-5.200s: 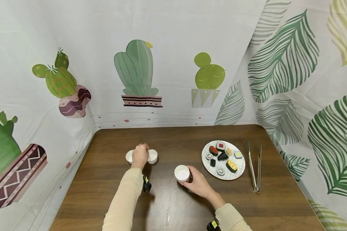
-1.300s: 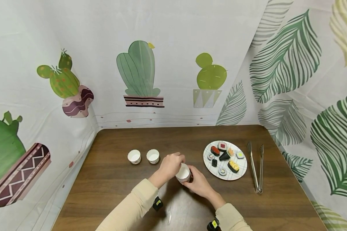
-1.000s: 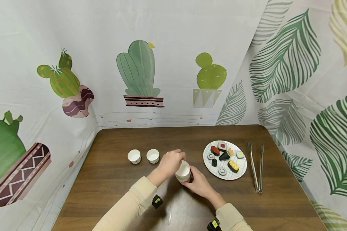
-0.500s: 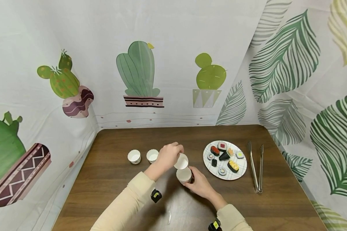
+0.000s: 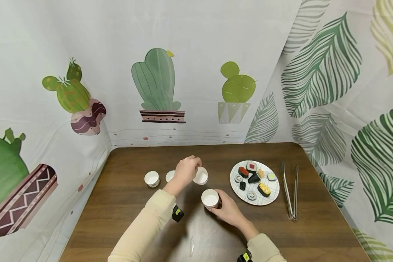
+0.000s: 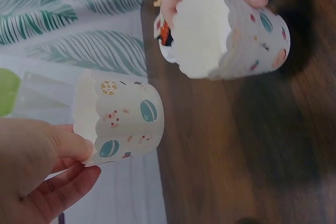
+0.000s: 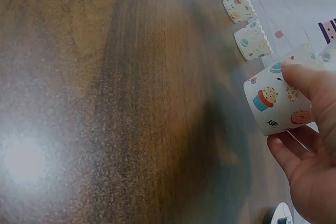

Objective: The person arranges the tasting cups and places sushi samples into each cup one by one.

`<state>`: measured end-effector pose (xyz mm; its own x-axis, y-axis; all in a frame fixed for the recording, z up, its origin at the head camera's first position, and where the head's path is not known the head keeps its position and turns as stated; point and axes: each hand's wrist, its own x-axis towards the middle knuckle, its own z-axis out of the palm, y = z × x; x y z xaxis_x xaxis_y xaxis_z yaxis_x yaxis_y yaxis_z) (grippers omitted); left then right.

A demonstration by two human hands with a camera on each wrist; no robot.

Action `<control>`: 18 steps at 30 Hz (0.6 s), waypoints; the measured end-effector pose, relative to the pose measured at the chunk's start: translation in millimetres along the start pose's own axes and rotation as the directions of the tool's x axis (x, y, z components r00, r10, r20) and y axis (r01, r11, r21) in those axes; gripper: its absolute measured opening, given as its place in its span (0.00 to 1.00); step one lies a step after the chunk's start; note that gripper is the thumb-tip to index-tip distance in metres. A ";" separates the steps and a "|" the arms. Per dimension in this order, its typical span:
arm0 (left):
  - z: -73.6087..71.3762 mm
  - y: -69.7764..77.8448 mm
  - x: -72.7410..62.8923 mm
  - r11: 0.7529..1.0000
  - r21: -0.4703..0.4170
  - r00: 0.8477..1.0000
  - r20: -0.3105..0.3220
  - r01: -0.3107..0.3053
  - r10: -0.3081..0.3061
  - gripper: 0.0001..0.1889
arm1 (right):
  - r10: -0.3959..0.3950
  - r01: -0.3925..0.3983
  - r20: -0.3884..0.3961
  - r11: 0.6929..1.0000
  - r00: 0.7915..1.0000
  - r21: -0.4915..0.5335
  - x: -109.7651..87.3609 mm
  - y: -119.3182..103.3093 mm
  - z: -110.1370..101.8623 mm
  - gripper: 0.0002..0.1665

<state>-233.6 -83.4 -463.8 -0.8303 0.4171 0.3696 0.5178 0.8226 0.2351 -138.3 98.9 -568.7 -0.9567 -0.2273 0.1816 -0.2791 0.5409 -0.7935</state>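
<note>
My left hand (image 5: 185, 171) pinches the scalloped rim of a white paper baking cup (image 6: 123, 119) printed with small pastries, held up above the table. Lower and to the right, my right hand (image 5: 230, 209) grips another paper baking cup (image 7: 278, 98) from its right side, thumb on the near wall and fingers on the far one. Its open top (image 5: 210, 198) faces up, showing a white inside. Two more baking cups stand to the left: one cup (image 5: 152, 179) in full view, and a second cup (image 5: 169, 176) partly hidden by my left hand.
On the right, a round checked plate (image 5: 271, 192) bears several sushi pieces, such as a roe-topped one (image 5: 243, 172) and a yellow-topped one (image 5: 264, 189). Metal tongs (image 5: 294, 203) lie open beyond it. A printed cloth (image 5: 196, 72) hangs behind the wooden table (image 5: 124, 211).
Earlier my left hand reached over the cups at left, then came to the right hand's stack. It has since lifted one cup out and moved it up and left; the right hand keeps its cup.
</note>
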 end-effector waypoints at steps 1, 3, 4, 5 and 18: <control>1.7 -1.6 0.3 1.000 0.000 1.000 0.015 0.019 -0.019 0.08 | 0.003 -0.003 -0.004 1.000 1.000 0.003 -0.6 -0.3 -0.5 0.36; 4.7 -4.5 1.0 0.999 -0.002 0.999 0.025 0.046 -0.046 0.08 | 0.002 -0.002 -0.012 1.000 1.000 -0.001 -1.7 0.6 -1.2 0.36; 6.6 -6.2 1.2 0.998 -0.005 0.998 0.025 0.058 -0.058 0.09 | 0.002 -0.002 -0.015 1.000 1.000 0.001 -2.2 0.9 -1.5 0.36; 8.4 -7.5 1.3 0.997 -0.005 0.997 0.028 0.072 -0.072 0.08 | -0.002 0.002 -0.019 1.000 1.000 0.000 -2.9 1.6 -1.6 0.37; 33.3 -27.3 -1.5 0.974 -0.036 0.975 0.040 0.222 -0.221 0.09 | -0.019 0.019 -0.044 1.000 0.999 -0.020 -9.4 4.0 -5.4 0.37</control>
<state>-253.3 -93.6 -500.7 -0.9316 0.2404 0.2726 0.3276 0.8801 0.3436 -130.8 107.6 -570.4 -0.9538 -0.2023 0.2221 -0.2984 0.5526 -0.7782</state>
